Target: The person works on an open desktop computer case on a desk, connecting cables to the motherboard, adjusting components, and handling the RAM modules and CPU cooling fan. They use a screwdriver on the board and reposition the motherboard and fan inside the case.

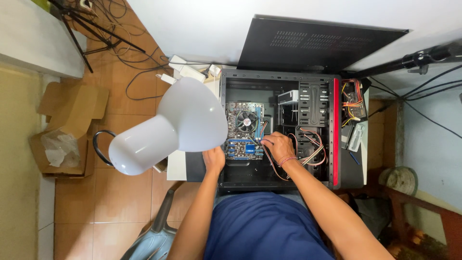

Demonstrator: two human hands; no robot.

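Closest to camera: white cone-shaped lamp shade (168,130), out of focus, covering the left edge of the work area. Below it, person's blue-shirted torso with both bare forearms reaching forward into an open black desktop computer case with a red front strip (335,130), lying on its side, side panel off. Left hand (213,159) sits at the case's left wall next to the green-and-blue motherboard (244,132), fingers curled; partly hidden by the shade, so can't tell if it grips the edge or just rests on it. Right hand (278,146) is inside the case, just right of the motherboard's lower half, fingertips bunched together on thin multicoloured front-panel wires (310,154) near the board edge; looks like a pinch, exact wire not resolvable. Wire bundle loops from the hand toward the drive-bay side. Round CPU cooler fan (246,120) in the upper middle of the board, apart from both hands. Removed black perforated side panel (317,45) leans against the white wall behind the case. Power supply's yellow/red/black cable bundle (352,98) lies outside the case front, right side. Open brown cardboard box (67,127) on the tiled floor far left, well away. Black tripod legs (82,29) and loose cables top left.
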